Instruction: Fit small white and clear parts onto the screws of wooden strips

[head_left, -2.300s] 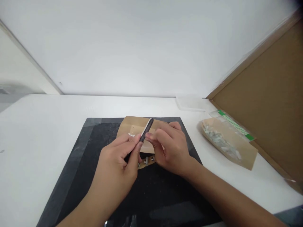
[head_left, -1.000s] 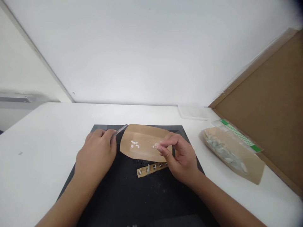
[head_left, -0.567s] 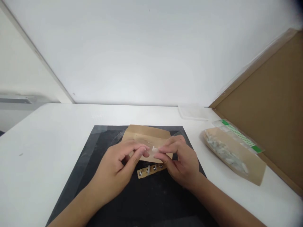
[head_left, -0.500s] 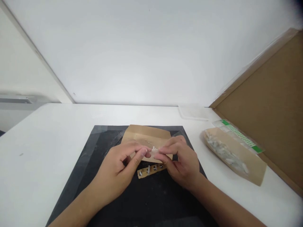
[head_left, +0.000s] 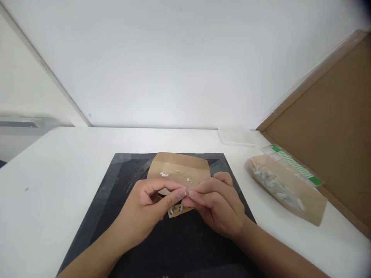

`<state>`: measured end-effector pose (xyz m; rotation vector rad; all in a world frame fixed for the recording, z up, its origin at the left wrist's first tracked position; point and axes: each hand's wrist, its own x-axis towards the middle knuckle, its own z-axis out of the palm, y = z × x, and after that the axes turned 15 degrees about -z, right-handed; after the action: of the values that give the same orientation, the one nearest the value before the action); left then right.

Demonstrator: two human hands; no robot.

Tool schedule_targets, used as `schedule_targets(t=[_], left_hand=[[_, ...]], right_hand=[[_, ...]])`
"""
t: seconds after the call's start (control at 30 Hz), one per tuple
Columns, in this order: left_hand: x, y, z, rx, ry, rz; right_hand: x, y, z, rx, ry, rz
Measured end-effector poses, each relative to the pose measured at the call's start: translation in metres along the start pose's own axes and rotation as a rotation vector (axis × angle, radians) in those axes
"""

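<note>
My left hand (head_left: 150,204) is closed, thumb and forefinger pinched. Its fingertips meet those of my right hand (head_left: 216,202), which is pinched too. Between them sits a small whitish piece (head_left: 187,190), almost wholly covered by the fingers, so its kind does not show. Just below the fingertips lies a tan strip (head_left: 174,213) with small metal posts on it; my right hand hides its right end. Behind both hands rests a brown paper sheet (head_left: 179,160) with white bits (head_left: 164,174) scattered over it.
A black mat (head_left: 185,247) lies under the hands on the white table (head_left: 52,185). To the right, a brown paper holder (head_left: 310,204) carries many pale slivers, beside a clear green-marked packet (head_left: 298,166). A clear shallow tray (head_left: 236,138) stands behind; a cardboard panel (head_left: 327,100) borders the right.
The fingertips of both hands have come together and slightly lower, covering the whitish piece that showed between them. My right hand now covers more of the strip. White bits on the paper have come into view.
</note>
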<state>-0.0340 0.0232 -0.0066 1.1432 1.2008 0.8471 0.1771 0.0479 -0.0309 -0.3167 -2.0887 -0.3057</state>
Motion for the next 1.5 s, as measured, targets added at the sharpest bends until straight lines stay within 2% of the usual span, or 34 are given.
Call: schedule_targets(t=[0.13,0.27,0.43,0.6,0.67,0.8,1.27,1.37,1.5], left_hand=[[-0.001,-0.002,-0.002,-0.118,-0.114,-0.072],[0.001,-0.007,-0.005,-0.184,-0.178,-0.125],[0.001,-0.006,-0.008,-0.236,-0.293,-0.106],[0.001,-0.003,-0.006,-0.326,-0.334,-0.113],[0.002,-0.004,-0.006,-0.349,-0.337,-0.121],[0.002,-0.01,-0.006,-0.289,-0.298,-0.136],[0.003,-0.012,-0.005,-0.131,-0.209,-0.118],[0.002,-0.013,-0.005,-0.146,-0.222,-0.087],[0.002,-0.01,-0.005,-0.104,-0.227,-0.122]], right_hand=[[0.002,-0.002,0.0,0.032,0.047,0.006],[0.007,-0.002,-0.003,0.032,0.076,0.01],[0.01,-0.004,-0.007,0.064,0.072,-0.018],[0.009,-0.007,-0.006,0.045,0.13,0.005],[0.008,-0.007,-0.007,0.025,0.124,0.006],[0.01,-0.004,-0.011,0.003,0.037,0.0],[0.005,0.001,-0.01,0.074,0.0,-0.092],[0.004,0.001,-0.01,0.088,-0.006,-0.108],[0.003,0.001,-0.007,0.105,-0.05,-0.116]])
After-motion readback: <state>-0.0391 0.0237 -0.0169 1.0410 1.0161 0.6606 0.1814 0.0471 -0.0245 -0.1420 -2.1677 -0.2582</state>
